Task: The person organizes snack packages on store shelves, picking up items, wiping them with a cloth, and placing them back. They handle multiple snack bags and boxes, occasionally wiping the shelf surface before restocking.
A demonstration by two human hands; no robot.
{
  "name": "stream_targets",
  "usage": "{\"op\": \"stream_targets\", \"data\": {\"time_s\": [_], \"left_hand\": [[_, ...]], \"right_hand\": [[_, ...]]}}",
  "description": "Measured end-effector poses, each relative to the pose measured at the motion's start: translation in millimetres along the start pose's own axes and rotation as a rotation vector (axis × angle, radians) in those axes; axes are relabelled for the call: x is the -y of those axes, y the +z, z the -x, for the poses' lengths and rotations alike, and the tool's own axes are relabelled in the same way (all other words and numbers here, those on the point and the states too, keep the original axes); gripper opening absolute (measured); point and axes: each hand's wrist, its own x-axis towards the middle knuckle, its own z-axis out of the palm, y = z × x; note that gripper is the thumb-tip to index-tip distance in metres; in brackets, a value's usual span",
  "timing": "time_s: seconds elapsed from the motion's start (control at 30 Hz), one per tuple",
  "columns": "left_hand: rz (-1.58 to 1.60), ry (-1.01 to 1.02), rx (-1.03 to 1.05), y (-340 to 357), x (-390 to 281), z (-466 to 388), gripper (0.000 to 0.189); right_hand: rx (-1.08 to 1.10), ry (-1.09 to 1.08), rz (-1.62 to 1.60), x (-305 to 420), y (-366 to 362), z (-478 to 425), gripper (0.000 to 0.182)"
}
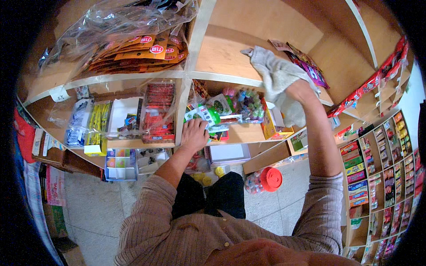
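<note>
My right hand is shut on a pale grey cloth, which drapes over the front edge of the upper wooden shelf. Part of the cloth lies on the shelf board, beside several flat snack packets. My left hand rests lower down, at the front of the shelf below, its fingers on a green and white snack packet. Whether those fingers grip the packet cannot be told. Behind it lie another green packet and a clear bag of small colourful items.
Orange packets under clear plastic fill the upper left compartment. Open boxes, one of them yellow, line the lower shelf. A red-lidded jar stands on the floor. At the right is a rack of small goods.
</note>
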Motion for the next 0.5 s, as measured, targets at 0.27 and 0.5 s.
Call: {"op": "stream_targets", "data": {"time_s": [0.27, 0.5], "left_hand": [[-0.092, -0.057, 0.128, -4.0, -2.8, -2.2, 0.034], [-0.082, -0.006, 0.045, -2.2, 0.1, -1.8, 0.035]], "right_hand": [[-0.176, -0.183, -0.155, 103.5, 18.9, -35.7, 0.047], [-0.175, -0.372, -0.092, 106.7, 18.8, -47.5, 0.033]]}}
